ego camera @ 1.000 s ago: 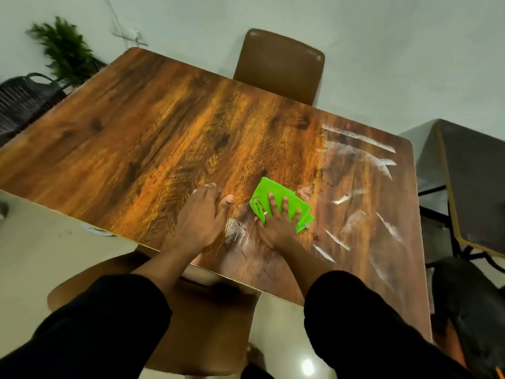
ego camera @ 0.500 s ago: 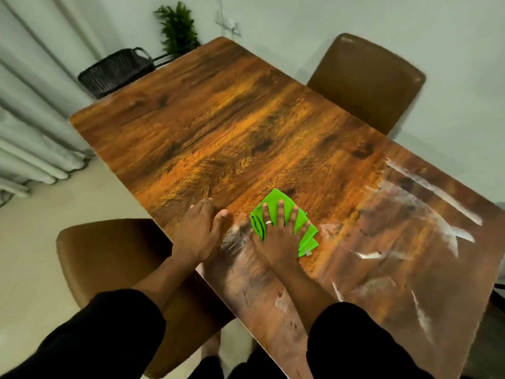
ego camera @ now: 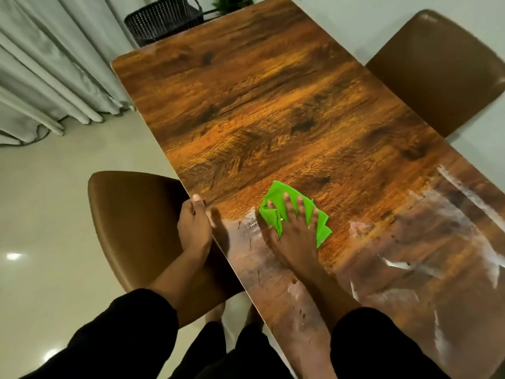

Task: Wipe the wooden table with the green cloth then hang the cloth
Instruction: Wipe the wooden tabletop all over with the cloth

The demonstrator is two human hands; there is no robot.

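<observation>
A folded bright green cloth [ego camera: 276,194] lies flat on the wooden table [ego camera: 259,105], near its left edge. My right hand [ego camera: 293,228] presses down on the cloth with fingers spread, palm on top of it. My left hand [ego camera: 194,225] curls over the table's left edge, thumb on top, gripping the rim. Wet smears and whitish streaks [ego camera: 410,242] cover the tabletop to the right of the cloth and toward me; the far part of the top looks dry.
A brown chair [ego camera: 131,231] is tucked under the table's left side below my left hand. Another brown chair [ego camera: 437,72] stands at the far right. A black basket [ego camera: 161,17] and a plant [ego camera: 232,1] sit beyond the table's far end. Grey curtains [ego camera: 46,64] hang at left.
My left hand has slid off the tabletop and now grips the table's left edge. The view has swung left, and my right hand stays pressed on the cloth.
</observation>
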